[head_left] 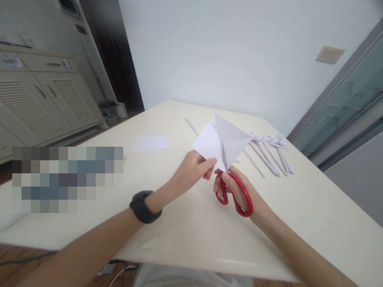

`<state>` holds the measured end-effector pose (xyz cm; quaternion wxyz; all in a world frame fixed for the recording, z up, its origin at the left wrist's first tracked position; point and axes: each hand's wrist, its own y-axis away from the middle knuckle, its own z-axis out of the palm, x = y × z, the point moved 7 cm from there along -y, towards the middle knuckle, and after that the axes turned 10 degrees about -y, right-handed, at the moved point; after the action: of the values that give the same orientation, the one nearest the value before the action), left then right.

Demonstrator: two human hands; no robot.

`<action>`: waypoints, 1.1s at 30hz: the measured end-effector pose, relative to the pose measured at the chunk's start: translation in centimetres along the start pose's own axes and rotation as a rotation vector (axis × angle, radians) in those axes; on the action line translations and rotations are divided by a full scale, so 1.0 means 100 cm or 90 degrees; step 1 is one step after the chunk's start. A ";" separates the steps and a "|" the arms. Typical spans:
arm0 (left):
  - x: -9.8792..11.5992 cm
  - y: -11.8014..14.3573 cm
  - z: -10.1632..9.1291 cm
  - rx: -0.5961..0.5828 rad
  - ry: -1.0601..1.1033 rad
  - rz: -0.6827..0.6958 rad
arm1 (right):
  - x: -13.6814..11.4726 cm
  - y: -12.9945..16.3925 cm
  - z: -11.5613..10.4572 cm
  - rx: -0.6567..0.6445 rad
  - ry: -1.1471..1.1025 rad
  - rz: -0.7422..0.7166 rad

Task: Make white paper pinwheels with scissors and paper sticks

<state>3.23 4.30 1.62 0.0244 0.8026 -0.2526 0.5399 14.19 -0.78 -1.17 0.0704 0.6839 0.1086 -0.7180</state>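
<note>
My left hand [196,167], with a dark band on its wrist, pinches the lower left part of a white sheet of paper [208,139] held above the table. Red-handled scissors [245,199] are in my right hand [237,183], its fingers through the loops. The scissor blades lie within a slit in the paper, which parts into two flaps, the right one [231,137] tilted up. Most of the blade length is hidden by the paper.
Several rolled white paper sticks [265,157] with crumpled paper tops lie at the right. Thin sticks [190,125] lie behind the sheet. A flat paper piece [152,142] rests on the cream table [185,231] to the left. A blurred-out patch [67,179] covers the far left.
</note>
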 end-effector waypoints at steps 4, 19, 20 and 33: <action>0.000 0.000 0.000 0.001 0.010 0.006 | -0.001 0.001 0.001 -0.006 -0.008 0.011; -0.002 0.001 0.005 -0.017 0.031 -0.012 | -0.002 0.001 0.000 -0.012 -0.006 -0.014; -0.002 0.001 0.005 -0.015 0.030 -0.011 | -0.002 0.001 0.000 -0.013 -0.009 -0.013; -0.003 0.001 0.007 -0.029 0.029 -0.021 | 0.001 -0.002 0.000 -0.018 -0.017 -0.016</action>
<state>3.66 4.09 1.00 0.0574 0.7933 -0.2511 0.5517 14.17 -0.53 -1.26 0.0723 0.6716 0.1267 -0.7264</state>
